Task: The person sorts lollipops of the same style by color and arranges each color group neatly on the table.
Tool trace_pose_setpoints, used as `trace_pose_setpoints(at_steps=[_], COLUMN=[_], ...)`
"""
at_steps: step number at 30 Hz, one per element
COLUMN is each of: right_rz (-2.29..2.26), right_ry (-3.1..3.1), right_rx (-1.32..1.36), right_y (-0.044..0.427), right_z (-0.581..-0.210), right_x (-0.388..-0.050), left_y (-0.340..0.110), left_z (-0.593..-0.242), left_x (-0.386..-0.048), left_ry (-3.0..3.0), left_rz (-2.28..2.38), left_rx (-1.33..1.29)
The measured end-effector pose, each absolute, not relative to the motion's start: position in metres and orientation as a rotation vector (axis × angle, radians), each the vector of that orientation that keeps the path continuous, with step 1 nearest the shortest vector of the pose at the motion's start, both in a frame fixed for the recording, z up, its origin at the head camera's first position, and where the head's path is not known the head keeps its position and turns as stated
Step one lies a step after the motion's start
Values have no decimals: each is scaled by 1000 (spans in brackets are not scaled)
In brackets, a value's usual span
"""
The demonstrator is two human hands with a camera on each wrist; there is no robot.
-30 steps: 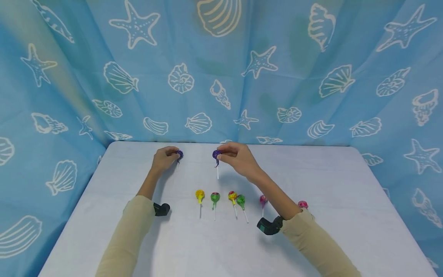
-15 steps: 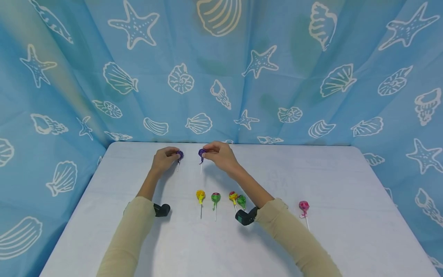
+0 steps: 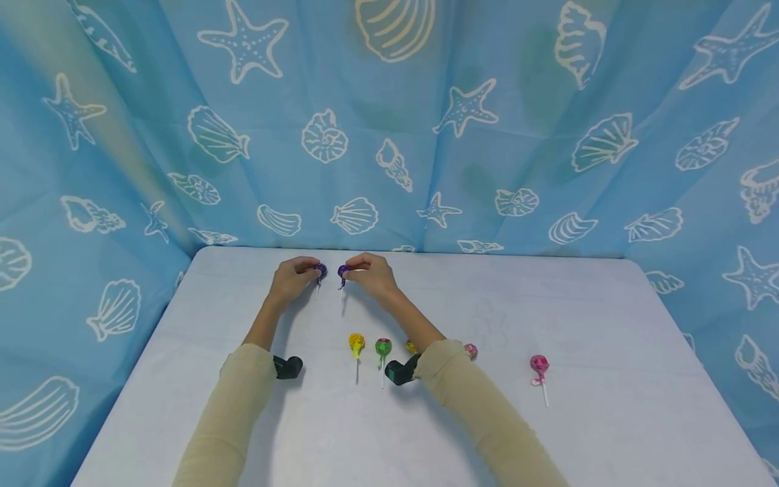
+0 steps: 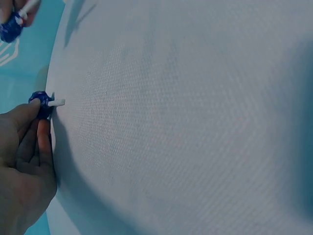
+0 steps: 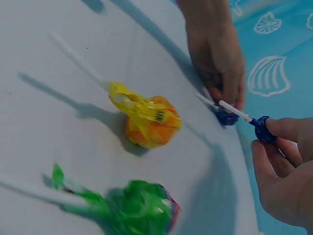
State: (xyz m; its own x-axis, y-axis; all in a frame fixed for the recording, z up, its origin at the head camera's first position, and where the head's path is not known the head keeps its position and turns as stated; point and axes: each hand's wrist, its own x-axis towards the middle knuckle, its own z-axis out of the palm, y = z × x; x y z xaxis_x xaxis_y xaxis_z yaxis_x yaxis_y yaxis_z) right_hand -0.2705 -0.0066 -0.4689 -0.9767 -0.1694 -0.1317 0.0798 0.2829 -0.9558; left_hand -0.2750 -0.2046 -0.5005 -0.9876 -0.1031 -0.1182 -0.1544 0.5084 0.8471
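Note:
Near the table's far edge my left hand (image 3: 293, 279) pinches the wrapped head of a purple lollipop (image 4: 41, 100) whose white stick points toward me. Just to its right, my right hand (image 3: 372, 274) holds a second purple lollipop (image 5: 264, 129) by the head between thumb and fingers. That one hangs above the table, stick down. A small gap separates the two purple heads. Closer to me lie a yellow lollipop (image 3: 356, 341) and a green lollipop (image 3: 383, 347). Another yellow lollipop (image 3: 411, 347) is mostly hidden by the right wrist camera and sleeve.
A pink lollipop (image 3: 539, 364) lies further right on the white table (image 3: 608, 311). Another pink lollipop (image 3: 471, 351) peeks out behind the right sleeve. A blue curtain (image 3: 389, 135) with shell prints hangs behind the table.
My right hand has moved left with its purple lollipop, up close to the one in my left hand. The left hand has stayed in place. The right sleeve now covers other lollipops.

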Motion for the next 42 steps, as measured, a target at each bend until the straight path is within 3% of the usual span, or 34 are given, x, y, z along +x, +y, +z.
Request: trace_pose_setpoints(at_steps=[17, 42], right_rz=[-1804, -1661], right_ry=[2321, 2516], right_rx=[63, 4], right_y=[-21, -32], right_z=[-491, -494], right_x=[-280, -283], left_y=[-206, -212], left_z=[-497, -495], left_x=[-276, -272], left_ry=[2610, 2577], left_rz=[1583, 1597], left_rx=[-180, -147])
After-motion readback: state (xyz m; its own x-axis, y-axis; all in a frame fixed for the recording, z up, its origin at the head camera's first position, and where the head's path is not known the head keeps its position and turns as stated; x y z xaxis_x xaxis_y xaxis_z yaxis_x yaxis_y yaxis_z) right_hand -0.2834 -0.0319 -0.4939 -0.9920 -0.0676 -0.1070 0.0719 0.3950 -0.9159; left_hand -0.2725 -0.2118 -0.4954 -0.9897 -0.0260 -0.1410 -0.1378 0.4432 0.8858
